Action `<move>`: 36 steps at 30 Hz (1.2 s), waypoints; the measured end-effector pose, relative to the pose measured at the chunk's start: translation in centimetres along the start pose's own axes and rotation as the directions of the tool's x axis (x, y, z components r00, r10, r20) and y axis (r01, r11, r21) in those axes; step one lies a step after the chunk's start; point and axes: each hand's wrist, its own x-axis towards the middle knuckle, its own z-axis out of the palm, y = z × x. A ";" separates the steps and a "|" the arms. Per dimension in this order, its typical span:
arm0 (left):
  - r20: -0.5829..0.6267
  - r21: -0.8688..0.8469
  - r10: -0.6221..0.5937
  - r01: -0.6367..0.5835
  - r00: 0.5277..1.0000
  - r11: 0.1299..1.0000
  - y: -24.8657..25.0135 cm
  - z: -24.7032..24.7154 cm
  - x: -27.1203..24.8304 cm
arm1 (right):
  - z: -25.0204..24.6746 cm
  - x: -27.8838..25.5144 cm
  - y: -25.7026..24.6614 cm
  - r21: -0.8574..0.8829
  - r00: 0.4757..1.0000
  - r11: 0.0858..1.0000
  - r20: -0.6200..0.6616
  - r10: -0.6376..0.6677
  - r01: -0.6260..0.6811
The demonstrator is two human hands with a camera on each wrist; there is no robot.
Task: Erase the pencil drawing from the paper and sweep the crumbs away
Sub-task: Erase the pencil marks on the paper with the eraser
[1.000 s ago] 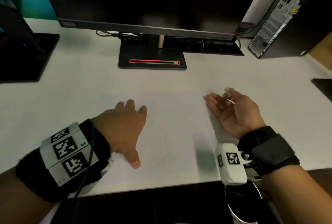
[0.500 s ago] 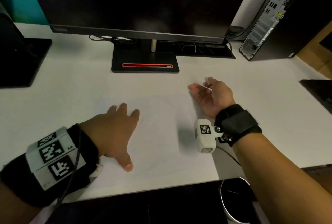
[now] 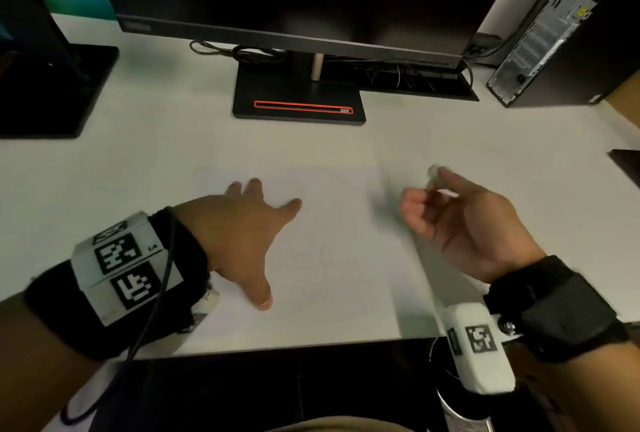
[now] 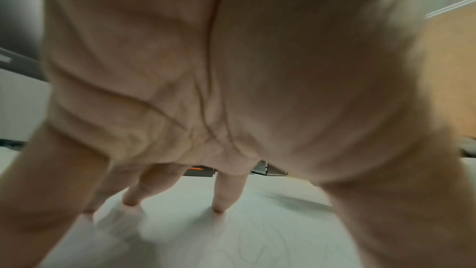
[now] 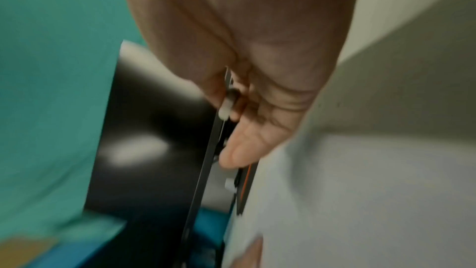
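Note:
A white sheet of paper (image 3: 332, 251) with a faint pencil drawing (image 3: 311, 269) lies on the white desk in front of me. My left hand (image 3: 242, 234) lies flat on the sheet's left part, fingers spread; in the left wrist view its fingertips (image 4: 221, 207) press on the paper (image 4: 257, 237). My right hand (image 3: 460, 220) hovers just right of the sheet, palm turned up and to the left, fingers curled. It pinches a small white eraser (image 3: 433, 172) at the thumb tip; the right wrist view shows the eraser (image 5: 226, 107) between thumb and fingers.
A monitor on a black stand (image 3: 298, 102) is behind the paper. A second black stand (image 3: 52, 92) sits at the left, a computer tower (image 3: 561, 33) at the back right, a dark flat object (image 3: 627, 161) at the right edge. A metal bin (image 3: 460, 414) is below the desk's front edge.
My right hand drew back from the far right of the paper toward me and curled its fingers, still holding the eraser. My left hand stayed flat on the sheet.

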 end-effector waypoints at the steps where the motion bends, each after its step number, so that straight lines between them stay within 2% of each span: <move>1: 0.012 -0.013 -0.003 0.004 1.000 1.000 0.2 0.1 -0.1 | 0.8 -0.7 0.6 -0.175 0.994 0.984 0.091 0.060 -0.043; 2: 0.018 -0.015 -0.007 0.007 1.000 1.000 0.4 0.2 -0.1 | 1.6 -1.5 1.4 -0.395 0.974 0.917 0.183 0.136 -0.054; 3: 0.019 -0.006 -0.012 0.012 1.000 1.000 0.8 0.4 0.0 | 2.2 -2.2 2.2 -0.606 0.938 0.795 0.264 0.226 -0.021; 5: 0.019 0.027 -0.027 0.027 0.999 0.999 1.3 0.8 0.2 | 2.9 -3.0 3.0 -0.884 0.860 0.443 0.335 0.385 0.146; 6: 0.022 0.035 -0.034 0.034 0.999 0.999 1.5 0.9 0.3 | 3.0 -3.1 3.0 -0.935 0.846 0.269 0.330 0.419 0.232; 7: 0.027 0.039 -0.040 0.039 0.999 0.999 1.7 0.9 0.4 | 3.0 -2.9 2.7 -0.949 0.857 0.123 0.316 0.407 0.291; 8: 0.030 0.040 -0.044 0.043 0.999 0.998 1.8 0.9 0.4 | 3.0 -2.8 2.3 -0.948 0.884 0.019 0.303 0.357 0.317; 10: 0.030 0.041 -0.049 0.048 0.998 0.998 1.7 0.8 0.4 | 3.1 -2.9 2.1 -0.927 0.910 -0.095 0.329 0.254 0.362; 12: 0.030 0.044 -0.054 0.052 0.998 0.998 1.7 0.8 0.4 | 3.4 -3.7 3.0 -0.888 0.882 -0.146 0.389 0.265 0.436; 14: 0.030 0.049 -0.056 0.054 0.998 0.997 1.7 0.8 0.5 | 3.5 -4.3 3.7 -0.873 0.849 -0.147 0.392 0.355 0.464; 16: 0.035 0.052 -0.061 0.059 0.998 0.997 1.8 0.8 0.5 | 3.2 -3.8 3.4 -0.910 0.871 -0.098 0.350 0.345 0.404; 18: 0.039 0.055 -0.063 0.061 0.997 0.997 1.9 0.8 0.5 | 3.2 -3.2 3.0 -0.931 0.911 -0.073 0.332 0.246 0.359; 19: 0.038 0.057 -0.062 0.060 0.997 0.997 1.9 0.8 0.5 | 3.5 -3.3 3.3 -0.927 0.910 -0.072 0.344 0.230 0.369; 22: 0.034 0.052 -0.061 0.059 0.998 0.997 1.9 0.8 0.5 | 4.4 -4.0 4.5 -0.897 0.864 -0.099 0.379 0.332 0.432; 23: 0.032 0.052 -0.060 0.058 0.998 0.997 1.9 0.8 0.5 | 4.3 -3.7 4.4 -0.897 0.862 -0.095 0.379 0.337 0.431; 26: 0.031 0.056 -0.062 0.060 0.998 0.997 1.9 0.8 0.5 | 4.1 -2.7 3.6 -0.922 0.905 -0.076 0.352 0.238 0.379; 30: 0.035 0.049 -0.067 0.065 0.997 0.997 1.9 0.8 0.5 | 4.6 -3.7 4.1 -0.893 0.862 -0.142 0.355 0.361 0.427; 34: 0.040 0.053 -0.072 0.070 0.997 0.996 2.0 0.7 0.5 | 4.0 -2.7 3.1 -0.919 0.902 -0.104 0.344 0.260 0.380; 36: 0.042 0.052 -0.072 0.070 0.996 0.996 2.0 0.7 0.4 | 4.4 -3.4 3.9 -0.907 0.885 -0.116 0.358 0.298 0.406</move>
